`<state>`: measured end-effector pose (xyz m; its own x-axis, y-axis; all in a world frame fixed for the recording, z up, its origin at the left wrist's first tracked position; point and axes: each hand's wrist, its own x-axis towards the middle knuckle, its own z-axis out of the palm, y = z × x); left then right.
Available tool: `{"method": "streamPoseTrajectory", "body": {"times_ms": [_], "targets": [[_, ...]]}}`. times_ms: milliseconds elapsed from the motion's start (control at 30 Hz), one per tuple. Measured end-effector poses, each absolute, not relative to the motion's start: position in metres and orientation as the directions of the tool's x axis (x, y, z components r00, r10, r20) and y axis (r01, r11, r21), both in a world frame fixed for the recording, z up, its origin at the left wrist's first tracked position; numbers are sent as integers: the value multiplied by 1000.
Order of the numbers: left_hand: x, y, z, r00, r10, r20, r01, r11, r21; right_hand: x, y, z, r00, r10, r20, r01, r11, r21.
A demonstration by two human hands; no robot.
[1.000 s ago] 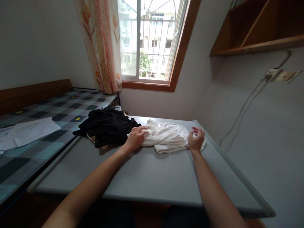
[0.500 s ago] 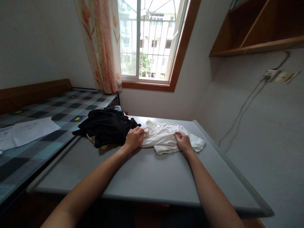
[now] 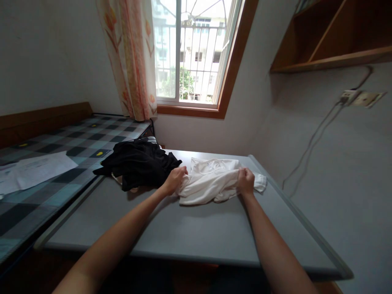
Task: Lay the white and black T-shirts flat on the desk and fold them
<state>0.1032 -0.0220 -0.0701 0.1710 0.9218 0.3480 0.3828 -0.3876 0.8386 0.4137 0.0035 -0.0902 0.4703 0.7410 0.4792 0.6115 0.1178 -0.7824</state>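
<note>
A white garment [image 3: 211, 179] lies crumpled on the grey table [image 3: 196, 228], partly lifted between my two hands. Its left end is pinched by my left hand [image 3: 177, 179], whose fingers are closed on the cloth. My right hand [image 3: 246, 181] is closed round the cloth at the right side, and a sleeve-like end sticks out to the right beyond it. Just left of my left hand sits a heap of black clothing [image 3: 141, 163], with a little light cloth showing under it.
A bed with a checked cover [image 3: 76, 147] and paper sheets [image 3: 39, 169] adjoins the table on the left. Beyond the table are a window [image 3: 196, 53] and a curtain [image 3: 133, 61]. At the right, a wall carries a shelf [image 3: 333, 61] and a hanging cable [image 3: 312, 141].
The near part of the white garment has shifted left and its folds have changed. My right hand has moved slightly right and closed more fully round the cloth; my left hand has moved slightly.
</note>
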Motion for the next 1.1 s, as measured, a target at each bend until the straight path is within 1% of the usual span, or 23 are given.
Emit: {"method": "streamPoseTrajectory", "body": {"times_ms": [67, 133, 200, 267, 333, 433, 533, 633, 700, 800, 967, 1100], "targets": [[104, -27, -70, 224, 919, 324, 638, -390, 664, 410, 2, -93, 408, 776, 481, 682, 91, -725], [103, -31, -71, 245, 923, 298, 809, -364, 463, 408, 1, -96, 336, 829, 447, 751, 50, -659], [103, -33, -72, 245, 929, 276, 886, -330, 327, 408, 1, -100, 263, 883, 389, 812, 15, -584], [102, -34, -73, 238, 938, 252, 917, -303, 260, 409, 1, -102, 206, 922, 329, 855, -6, -519], [102, -33, -75, 227, 939, 257, 928, -288, 234, 410, 1, -103, 169, 944, 283, 878, -14, -478], [101, -30, -76, 226, 914, 336, 919, -314, 237, 410, 1, -102, 146, 956, 254, 891, -16, -454], [101, -29, -76, 206, 896, 394, 901, -331, 281, 409, 1, -102, 145, 954, 261, 899, -16, -438], [102, -27, -75, 201, 896, 395, 876, -345, 338, 409, 1, -103, 140, 955, 261, 904, -16, -426], [102, -27, -76, 229, 889, 397, 862, -375, 341, 409, 2, -103, 140, 954, 265, 907, -17, -420], [102, -26, -79, 301, 869, 392, 848, -432, 306, 409, 1, -103, 142, 953, 267, 909, -19, -416], [102, -27, -82, 482, 820, 308, 790, -559, 253, 408, 1, -102, 144, 960, 242, 908, -31, -417], [102, -30, -81, 516, 800, 307, 775, -589, 230, 408, 1, -102, 139, 959, 246, 908, -24, -417]]}}
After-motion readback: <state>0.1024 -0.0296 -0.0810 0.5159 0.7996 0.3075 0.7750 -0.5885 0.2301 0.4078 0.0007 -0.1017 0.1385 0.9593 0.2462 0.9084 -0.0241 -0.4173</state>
